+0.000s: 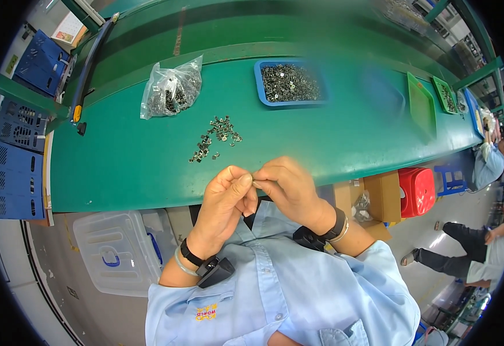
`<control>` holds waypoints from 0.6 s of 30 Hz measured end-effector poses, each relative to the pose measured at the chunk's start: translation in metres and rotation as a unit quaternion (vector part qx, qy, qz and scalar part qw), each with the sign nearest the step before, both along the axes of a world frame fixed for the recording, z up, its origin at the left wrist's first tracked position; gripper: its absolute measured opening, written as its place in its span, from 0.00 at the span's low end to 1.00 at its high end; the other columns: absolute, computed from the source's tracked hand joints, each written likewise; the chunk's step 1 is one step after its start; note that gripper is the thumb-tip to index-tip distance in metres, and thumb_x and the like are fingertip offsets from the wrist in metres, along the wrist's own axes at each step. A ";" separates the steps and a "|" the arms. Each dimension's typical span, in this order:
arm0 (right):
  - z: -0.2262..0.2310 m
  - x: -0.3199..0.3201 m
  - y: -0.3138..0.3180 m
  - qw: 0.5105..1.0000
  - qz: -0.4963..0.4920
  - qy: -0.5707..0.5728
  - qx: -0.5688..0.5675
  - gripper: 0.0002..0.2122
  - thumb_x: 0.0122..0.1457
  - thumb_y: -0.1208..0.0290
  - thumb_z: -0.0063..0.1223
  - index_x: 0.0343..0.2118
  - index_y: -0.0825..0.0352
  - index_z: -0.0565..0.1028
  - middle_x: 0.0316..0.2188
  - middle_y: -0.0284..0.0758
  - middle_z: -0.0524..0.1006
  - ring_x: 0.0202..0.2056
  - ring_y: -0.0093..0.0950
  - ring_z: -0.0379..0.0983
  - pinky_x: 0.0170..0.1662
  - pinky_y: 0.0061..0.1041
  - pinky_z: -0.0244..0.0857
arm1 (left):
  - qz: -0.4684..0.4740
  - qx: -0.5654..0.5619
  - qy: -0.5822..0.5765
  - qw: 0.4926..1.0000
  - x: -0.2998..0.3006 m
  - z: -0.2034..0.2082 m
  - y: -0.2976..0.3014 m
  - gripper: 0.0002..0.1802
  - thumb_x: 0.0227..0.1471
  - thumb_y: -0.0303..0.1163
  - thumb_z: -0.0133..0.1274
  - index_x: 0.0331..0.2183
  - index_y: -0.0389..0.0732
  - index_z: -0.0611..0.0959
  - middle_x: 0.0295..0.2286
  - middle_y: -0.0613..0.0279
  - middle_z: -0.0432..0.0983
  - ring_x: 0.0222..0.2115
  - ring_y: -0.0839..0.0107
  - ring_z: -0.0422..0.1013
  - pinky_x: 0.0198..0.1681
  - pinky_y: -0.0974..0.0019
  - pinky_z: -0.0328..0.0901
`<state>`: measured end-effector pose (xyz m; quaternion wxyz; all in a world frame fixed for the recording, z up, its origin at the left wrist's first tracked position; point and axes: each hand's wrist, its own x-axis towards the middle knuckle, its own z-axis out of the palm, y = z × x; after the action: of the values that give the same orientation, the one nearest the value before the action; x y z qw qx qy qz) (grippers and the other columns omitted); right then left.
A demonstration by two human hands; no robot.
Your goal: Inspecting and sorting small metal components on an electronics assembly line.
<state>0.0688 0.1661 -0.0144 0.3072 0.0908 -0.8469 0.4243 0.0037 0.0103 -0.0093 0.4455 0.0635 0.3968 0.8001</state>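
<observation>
My left hand (227,199) and my right hand (287,189) meet fingertip to fingertip above the front edge of the green table (321,138). Both are closed in a pinch on one tiny piece, mostly hidden between the fingers; its kind cannot be made out. Just beyond my hands, a loose scatter of small dark metal parts (222,130) lies on the tabletop. A blue tray (259,86) filled with similar small metal parts stands farther back. To its left rests a clear plastic bag (187,81) with more of these parts inside.
Toward the right end are a green tray (422,109) and a smaller green tray (445,95). Below the table stand a lidded clear box (113,254), a cardboard box (381,196) and a red stool (417,192). Blue crates (17,179) stack at left. Other people sit at right.
</observation>
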 end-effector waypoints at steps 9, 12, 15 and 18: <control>0.003 0.000 0.005 0.999 0.021 0.015 -0.021 0.09 0.49 0.80 0.59 0.34 0.65 0.74 0.29 0.34 0.75 0.30 0.29 0.72 0.30 0.25 0.65 | 0.010 -0.018 0.013 1.000 0.001 0.016 0.000 0.08 0.58 0.34 0.48 0.33 0.39 0.73 0.21 0.63 0.73 0.18 0.76 0.66 0.20 0.74 0.60; 0.003 0.002 0.002 0.994 0.049 -0.003 -0.099 0.08 0.49 0.80 0.58 0.33 0.65 0.75 0.29 0.34 0.75 0.30 0.28 0.72 0.30 0.24 0.66 | -0.017 0.067 -0.034 0.997 0.002 0.009 0.000 0.09 0.58 0.35 0.49 0.33 0.39 0.73 0.22 0.62 0.73 0.18 0.75 0.66 0.20 0.73 0.59; 0.004 0.001 0.002 0.993 0.061 -0.003 -0.104 0.08 0.50 0.81 0.58 0.33 0.66 0.75 0.29 0.34 0.75 0.29 0.28 0.72 0.30 0.24 0.66 | -0.019 0.076 -0.045 0.996 0.001 0.004 -0.001 0.09 0.58 0.35 0.49 0.32 0.40 0.73 0.22 0.62 0.73 0.17 0.75 0.66 0.19 0.73 0.58; 0.003 0.001 0.004 0.993 0.069 -0.002 -0.098 0.07 0.50 0.81 0.57 0.33 0.66 0.75 0.29 0.34 0.75 0.29 0.28 0.72 0.30 0.24 0.66 | -0.023 0.076 -0.050 0.996 0.000 0.004 -0.001 0.08 0.58 0.35 0.50 0.32 0.40 0.73 0.21 0.62 0.73 0.17 0.75 0.66 0.19 0.73 0.58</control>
<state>0.0697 0.1697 -0.0110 0.2832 0.1181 -0.7934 0.5257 0.0042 0.0090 -0.0058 0.4772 0.0660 0.3101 0.8196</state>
